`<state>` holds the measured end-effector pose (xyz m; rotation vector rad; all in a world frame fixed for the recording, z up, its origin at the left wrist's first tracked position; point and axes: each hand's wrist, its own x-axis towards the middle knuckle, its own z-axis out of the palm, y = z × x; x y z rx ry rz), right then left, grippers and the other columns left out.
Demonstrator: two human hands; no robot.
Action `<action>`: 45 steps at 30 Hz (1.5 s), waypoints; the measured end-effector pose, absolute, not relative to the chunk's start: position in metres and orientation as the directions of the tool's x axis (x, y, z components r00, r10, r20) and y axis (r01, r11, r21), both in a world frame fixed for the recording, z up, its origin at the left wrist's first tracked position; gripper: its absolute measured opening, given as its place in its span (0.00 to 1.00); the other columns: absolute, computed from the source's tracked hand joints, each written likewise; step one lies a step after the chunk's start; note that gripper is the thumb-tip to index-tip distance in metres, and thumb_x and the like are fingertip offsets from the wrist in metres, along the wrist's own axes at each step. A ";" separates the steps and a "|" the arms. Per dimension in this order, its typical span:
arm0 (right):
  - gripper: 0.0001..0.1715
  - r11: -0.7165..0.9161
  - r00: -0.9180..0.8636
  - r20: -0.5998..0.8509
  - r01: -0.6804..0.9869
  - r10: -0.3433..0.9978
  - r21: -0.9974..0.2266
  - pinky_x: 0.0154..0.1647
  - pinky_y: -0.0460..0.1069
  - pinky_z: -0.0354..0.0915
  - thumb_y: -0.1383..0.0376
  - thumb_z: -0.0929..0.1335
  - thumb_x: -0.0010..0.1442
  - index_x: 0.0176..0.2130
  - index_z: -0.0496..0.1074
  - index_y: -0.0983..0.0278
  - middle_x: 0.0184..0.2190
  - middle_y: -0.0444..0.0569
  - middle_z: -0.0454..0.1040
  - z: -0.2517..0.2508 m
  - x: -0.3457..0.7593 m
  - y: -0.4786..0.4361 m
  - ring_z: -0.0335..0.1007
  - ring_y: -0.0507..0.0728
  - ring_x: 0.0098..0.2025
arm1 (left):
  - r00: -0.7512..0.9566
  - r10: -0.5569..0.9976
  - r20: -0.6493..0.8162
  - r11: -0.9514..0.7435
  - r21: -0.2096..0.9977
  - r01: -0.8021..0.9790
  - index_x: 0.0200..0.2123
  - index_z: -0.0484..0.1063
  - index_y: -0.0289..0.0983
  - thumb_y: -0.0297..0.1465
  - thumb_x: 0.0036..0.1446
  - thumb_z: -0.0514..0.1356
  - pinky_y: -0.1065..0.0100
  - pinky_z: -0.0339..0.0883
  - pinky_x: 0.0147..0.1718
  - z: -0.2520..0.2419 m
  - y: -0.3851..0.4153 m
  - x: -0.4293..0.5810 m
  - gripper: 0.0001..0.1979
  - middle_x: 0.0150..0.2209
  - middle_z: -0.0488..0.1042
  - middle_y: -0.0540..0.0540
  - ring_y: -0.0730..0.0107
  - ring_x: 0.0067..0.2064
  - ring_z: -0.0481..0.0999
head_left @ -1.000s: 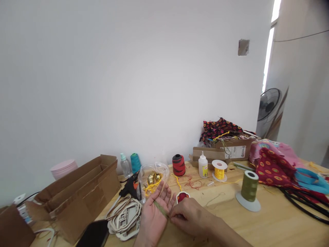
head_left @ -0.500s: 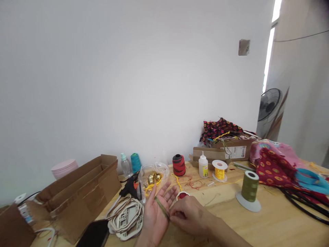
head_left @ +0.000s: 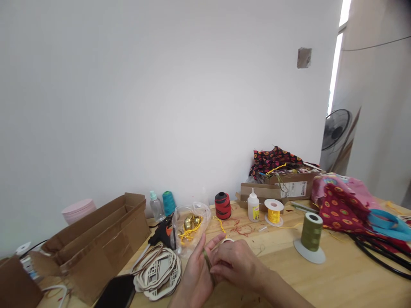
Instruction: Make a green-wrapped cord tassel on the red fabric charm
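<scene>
The fingers [head_left: 221, 255] of the right hand [head_left: 240, 264] were curled at the left hand [head_left: 195, 276]; whether they grasped the green thread [head_left: 206, 259] could not be told. The left hand was turned palm up, its visible fingers extended and released. The green thread lay across the left palm, just beside the right thumb. The green spool [head_left: 311, 233] stood upright on the table [head_left: 349, 282], right of both hands.

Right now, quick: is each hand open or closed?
Left hand: open, green thread across its palm.
Right hand: curled closed; whether it grips the thread can't be told.
</scene>
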<state>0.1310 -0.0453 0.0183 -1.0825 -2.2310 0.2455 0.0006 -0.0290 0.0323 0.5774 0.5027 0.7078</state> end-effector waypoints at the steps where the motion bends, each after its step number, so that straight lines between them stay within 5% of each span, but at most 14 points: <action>1: 0.05 0.644 -0.458 0.465 0.642 0.758 -0.417 0.32 0.42 0.56 0.62 0.67 0.52 0.29 0.70 0.62 0.30 0.42 0.74 0.018 0.131 -0.045 0.68 0.50 0.33 | 0.651 0.720 -0.239 0.619 0.645 -0.448 0.48 0.59 0.32 0.42 0.54 0.47 0.68 0.62 0.25 0.032 -0.029 0.000 0.23 0.30 0.75 0.41 0.63 0.28 0.75; 16: 0.11 0.645 -0.451 0.508 0.698 0.734 -0.312 0.25 0.42 0.54 0.58 0.64 0.55 0.27 0.68 0.63 0.24 0.42 0.72 0.019 0.133 -0.045 0.65 0.49 0.27 | 0.744 0.647 -0.167 0.633 0.661 -0.402 0.27 0.72 0.31 0.40 0.53 0.52 0.63 0.60 0.38 0.017 -0.036 0.004 0.18 0.25 0.74 0.44 0.64 0.33 0.73; 21: 0.12 0.592 -0.410 0.501 0.755 0.762 -0.282 0.22 0.43 0.51 0.59 0.65 0.53 0.25 0.69 0.65 0.22 0.43 0.71 0.015 0.131 -0.045 0.65 0.50 0.24 | 0.773 0.626 -0.105 0.595 0.705 -0.386 0.31 0.72 0.30 0.35 0.55 0.51 0.61 0.59 0.40 0.010 -0.037 0.000 0.15 0.25 0.74 0.42 0.63 0.33 0.73; 26: 0.02 0.591 -0.395 0.497 0.734 0.772 -0.334 0.25 0.42 0.53 0.68 0.67 0.50 0.28 0.70 0.65 0.25 0.43 0.73 0.014 0.131 -0.045 0.67 0.50 0.27 | 0.790 0.610 -0.054 0.563 0.732 -0.384 0.37 0.70 0.32 0.30 0.56 0.48 0.61 0.58 0.41 0.009 -0.037 0.000 0.13 0.30 0.75 0.42 0.65 0.35 0.73; 34: 0.04 0.600 -0.347 0.577 0.728 0.739 -0.331 0.21 0.42 0.51 0.71 0.67 0.47 0.22 0.69 0.66 0.19 0.43 0.70 0.014 0.132 -0.044 0.64 0.48 0.22 | 0.808 0.583 -0.083 0.577 0.742 -0.340 0.37 0.71 0.31 0.33 0.57 0.47 0.61 0.60 0.39 0.011 -0.038 0.001 0.16 0.30 0.74 0.40 0.63 0.35 0.72; 41: 0.02 0.611 -0.306 0.597 0.677 0.742 -0.412 0.22 0.41 0.54 0.68 0.67 0.48 0.24 0.71 0.64 0.20 0.42 0.72 0.011 0.132 -0.043 0.66 0.49 0.22 | 0.756 0.642 -0.129 0.513 0.805 -0.298 0.25 0.73 0.33 0.28 0.41 0.62 0.63 0.61 0.36 0.010 -0.039 -0.001 0.04 0.26 0.74 0.45 0.65 0.33 0.71; 45: 0.06 0.597 -0.314 0.566 0.678 0.762 -0.428 0.24 0.40 0.56 0.64 0.67 0.50 0.25 0.72 0.63 0.21 0.42 0.72 0.011 0.132 -0.042 0.67 0.48 0.24 | 0.674 0.714 -0.192 0.442 0.869 -0.220 0.19 0.74 0.32 0.19 0.32 0.61 0.67 0.61 0.35 0.014 -0.040 0.000 0.06 0.25 0.74 0.47 0.67 0.32 0.70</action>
